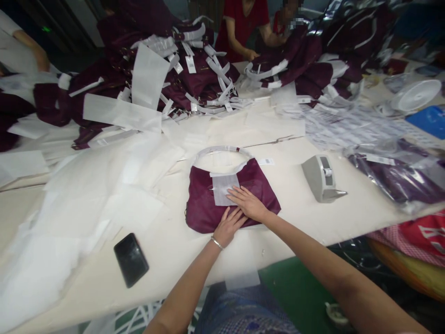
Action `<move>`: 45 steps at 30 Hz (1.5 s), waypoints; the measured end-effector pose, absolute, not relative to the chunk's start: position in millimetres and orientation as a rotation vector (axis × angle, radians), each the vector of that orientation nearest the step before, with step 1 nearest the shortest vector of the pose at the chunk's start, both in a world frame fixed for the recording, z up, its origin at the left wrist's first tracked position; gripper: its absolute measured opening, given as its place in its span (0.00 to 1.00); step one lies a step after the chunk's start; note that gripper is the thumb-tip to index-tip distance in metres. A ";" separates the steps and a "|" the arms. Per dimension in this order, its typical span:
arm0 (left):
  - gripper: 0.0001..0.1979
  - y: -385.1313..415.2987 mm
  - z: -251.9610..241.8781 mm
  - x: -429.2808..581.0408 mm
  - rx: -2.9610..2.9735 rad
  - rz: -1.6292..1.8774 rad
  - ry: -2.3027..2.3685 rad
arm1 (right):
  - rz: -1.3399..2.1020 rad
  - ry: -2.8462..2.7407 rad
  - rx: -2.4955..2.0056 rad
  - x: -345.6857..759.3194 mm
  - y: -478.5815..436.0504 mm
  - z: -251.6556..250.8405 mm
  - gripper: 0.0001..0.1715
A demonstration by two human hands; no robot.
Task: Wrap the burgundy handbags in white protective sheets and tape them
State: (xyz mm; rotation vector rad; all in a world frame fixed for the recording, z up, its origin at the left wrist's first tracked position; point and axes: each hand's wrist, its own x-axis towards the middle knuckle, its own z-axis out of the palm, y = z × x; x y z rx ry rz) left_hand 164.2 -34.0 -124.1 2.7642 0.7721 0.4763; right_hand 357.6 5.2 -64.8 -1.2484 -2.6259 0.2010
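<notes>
A maroon handbag (205,206) lies flat on the white table (295,218) in front of me, its handle (222,150) wrapped in white paper. A white paper patch (222,188) covers its upper middle. My right hand (248,203) lies flat on the bag with fingers stretched, fingertips touching the paper patch. My left hand (227,227), with a bracelet at the wrist, rests flat on the bag's lower edge, just under the right hand. Neither hand grips anything.
A black phone (131,260) lies near the front edge at left. A grey tape dispenser (321,178) stands right of the bag. Sheets of white paper (86,195) spread left. Piles of maroon bags (167,69) fill the back, where a person in red (243,23) works. Bagged purses (399,178) sit at right.
</notes>
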 end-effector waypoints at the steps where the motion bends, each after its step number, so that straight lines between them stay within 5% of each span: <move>1: 0.30 -33.9 -123.4 163.7 2.775 0.479 0.766 | 0.202 -2.641 -1.228 359.9 4.8 -64.7 0.35; 12: 0.29 -51.7 -110.7 142.7 2.789 0.510 0.864 | 0.100 -2.612 -1.271 361.0 -13.9 -68.9 0.31; 18: 0.20 -40.0 -75.2 135.0 2.549 0.756 0.891 | 0.101 -2.454 -1.472 345.4 -36.8 -79.2 0.31; 25: 0.26 -5.0 -83.0 162.9 2.596 0.565 1.226 | 0.215 -2.391 -1.365 355.7 -48.4 -84.0 0.30; 34: 0.26 -11.4 -97.0 164.7 2.635 0.547 1.242 | 0.538 -2.355 -1.457 354.3 -214.1 -91.6 0.46; 45: 0.25 -10.2 -101.3 163.0 2.640 0.624 1.218 | 0.483 -2.324 -1.371 348.2 -195.3 -97.5 0.35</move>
